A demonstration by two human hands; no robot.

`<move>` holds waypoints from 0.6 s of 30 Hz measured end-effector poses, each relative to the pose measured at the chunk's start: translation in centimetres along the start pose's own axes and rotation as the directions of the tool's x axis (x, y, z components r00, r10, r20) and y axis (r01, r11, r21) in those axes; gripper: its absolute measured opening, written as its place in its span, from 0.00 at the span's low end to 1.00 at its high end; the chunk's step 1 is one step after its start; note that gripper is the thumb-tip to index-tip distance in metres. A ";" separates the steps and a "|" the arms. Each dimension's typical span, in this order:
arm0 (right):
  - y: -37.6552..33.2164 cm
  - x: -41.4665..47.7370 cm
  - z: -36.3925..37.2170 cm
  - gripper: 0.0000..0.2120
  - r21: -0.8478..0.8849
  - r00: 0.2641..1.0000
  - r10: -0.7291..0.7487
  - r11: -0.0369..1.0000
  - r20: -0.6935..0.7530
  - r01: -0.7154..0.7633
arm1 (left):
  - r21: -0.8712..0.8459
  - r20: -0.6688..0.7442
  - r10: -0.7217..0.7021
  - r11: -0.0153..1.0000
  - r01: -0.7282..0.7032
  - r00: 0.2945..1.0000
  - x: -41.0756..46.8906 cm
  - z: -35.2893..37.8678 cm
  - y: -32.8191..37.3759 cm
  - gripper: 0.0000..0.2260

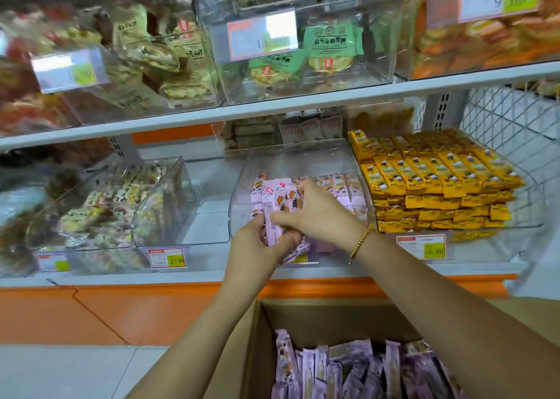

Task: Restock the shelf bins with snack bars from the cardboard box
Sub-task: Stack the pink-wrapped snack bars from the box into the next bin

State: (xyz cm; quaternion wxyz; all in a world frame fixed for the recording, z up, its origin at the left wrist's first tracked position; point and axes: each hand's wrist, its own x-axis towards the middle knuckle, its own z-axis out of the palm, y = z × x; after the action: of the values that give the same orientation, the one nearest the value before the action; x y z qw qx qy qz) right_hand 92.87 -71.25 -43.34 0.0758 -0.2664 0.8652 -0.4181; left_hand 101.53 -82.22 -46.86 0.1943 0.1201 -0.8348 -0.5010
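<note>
— Where are the arms pointing?
— Both are reaching forward, forearms bare, converging at centre. The left hand (pixel 260 242) is gripping the snack bars (pixel 278 198) from below.
— And the right hand (pixel 321 214)?
— It is pinching the same bundle from above (thumb low, fingers curling over the top).

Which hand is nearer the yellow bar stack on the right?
Right. The right hand is left of the yellow bar stack, gripping the purple bars; the left hand grips them lower down, farther left.
</note>
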 end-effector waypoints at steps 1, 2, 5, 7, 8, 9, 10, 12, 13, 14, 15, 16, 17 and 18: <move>0.1 0.9 0.0 0.21 0.004 1.000 0.014 1.000 -0.014 -0.014 | 0.024 0.029 0.009 1.000 -0.010 1.000 0.1 -0.2 -0.3 0.17; 0.3 2.0 -0.1 0.19 0.004 0.999 0.031 1.000 -0.032 -0.031 | 0.089 0.040 0.016 0.996 -0.019 0.999 0.3 -0.4 -0.7 0.18; 1.1 6.0 -1.0 0.18 -0.073 0.992 0.121 0.990 -0.041 -0.124 | 0.424 0.034 0.039 0.904 -0.049 0.999 0.5 -1.5 -1.9 0.19; 1.4 8.7 -1.1 0.20 -0.180 0.980 0.194 0.964 -0.035 -0.197 | 0.499 0.049 0.041 0.865 -0.060 0.998 0.5 -2.0 -2.4 0.15; 1.7 10.0 -0.9 0.21 -0.223 0.974 0.223 0.948 -0.036 -0.225 | 0.513 0.057 0.047 0.856 -0.070 0.997 0.6 -2.2 -2.6 0.14; 2.0 11.1 -0.6 0.20 -0.254 0.969 0.244 0.936 -0.030 -0.243 | 0.526 0.065 0.060 0.846 -0.086 0.996 0.7 -2.3 -2.8 0.14; 2.4 12.1 0.0 0.19 -0.269 0.965 0.262 0.928 -0.024 -0.259 | 0.536 0.071 0.073 0.839 -0.100 0.995 0.8 -2.4 -3.0 0.14; 3.1 13.7 1.2 0.20 -0.257 0.955 0.295 0.922 -0.013 -0.288 | 0.545 0.079 0.092 0.830 -0.121 0.993 1.0 -2.4 -3.3 0.14; 3.5 14.2 1.7 0.20 -0.251 0.954 0.299 0.923 -0.013 -0.293 | 0.552 0.081 0.094 0.825 -0.123 0.992 1.1 -2.3 -3.4 0.14; 3.6 14.5 2.0 0.21 -0.245 0.953 0.303 0.923 -0.017 -0.298 | 0.561 0.083 0.097 0.818 -0.127 0.992 1.1 -2.2 -3.5 0.14; 3.6 14.7 2.1 0.23 -0.220 0.954 0.300 0.929 -0.019 -0.297 | 0.566 0.085 0.101 0.814 -0.131 0.991 1.2 -2.2 -3.6 0.14; 3.6 14.8 2.1 0.23 -0.172 0.958 0.287 0.943 -0.013 -0.284 | 0.566 0.086 0.104 0.813 -0.135 0.991 1.3 -2.2 -3.7 0.14; 3.6 14.8 1.9 0.23 -0.121 0.961 0.275 0.955 0.013 -0.272 | 0.562 0.084 0.114 0.815 -0.141 0.990 1.3 -2.3 -3.8 0.14; 3.7 14.6 1.7 0.23 -0.079 0.964 0.261 0.964 0.057 -0.256 | 0.558 0.085 0.122 0.816 -0.148 0.989 1.3 -2.3 -4.0 0.14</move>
State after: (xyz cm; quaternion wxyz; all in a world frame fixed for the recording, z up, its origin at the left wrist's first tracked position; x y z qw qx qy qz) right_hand 79.64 -78.16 -45.95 0.1490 -0.1676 0.9037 -0.3646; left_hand 101.40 -86.48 -49.15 0.1665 0.1012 -0.9558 -0.2203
